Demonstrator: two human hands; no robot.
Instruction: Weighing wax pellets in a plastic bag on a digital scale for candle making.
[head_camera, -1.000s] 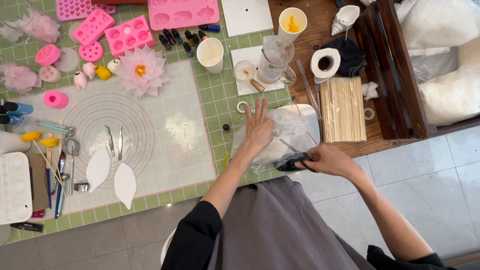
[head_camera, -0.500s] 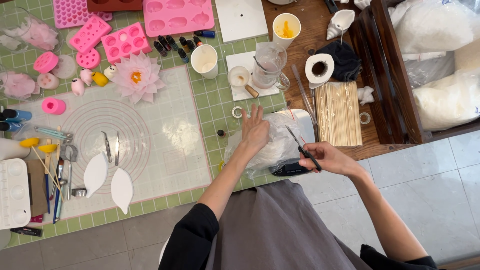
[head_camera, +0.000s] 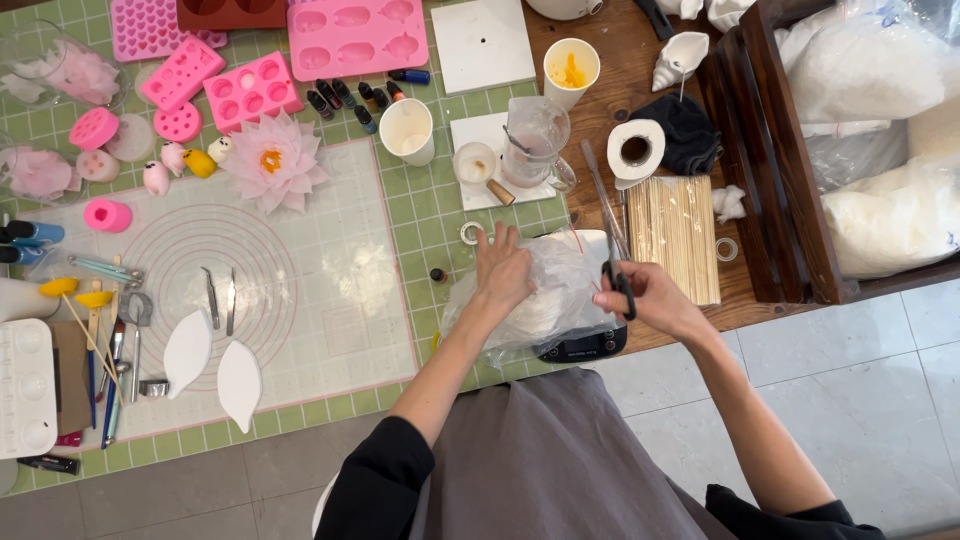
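Since a moment ago our right hand (head_camera: 655, 298) has lifted the black-handled scissors (head_camera: 614, 262), fingers closed through the loops, while our left hand (head_camera: 502, 272) lies flat on the soft, slippery clear plastic bag (head_camera: 560, 290) atop the scale (head_camera: 580, 345), best pinched at its crumpled top.

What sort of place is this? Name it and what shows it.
Likely a home craft bench for casting wax or soap: pink silicone moulds, small dye bottles, and a clear plastic bag on a digital scale.

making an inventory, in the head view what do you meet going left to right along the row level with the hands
white palette tray → two white leaf shapes → left hand on the clear plastic bag → right hand holding scissors
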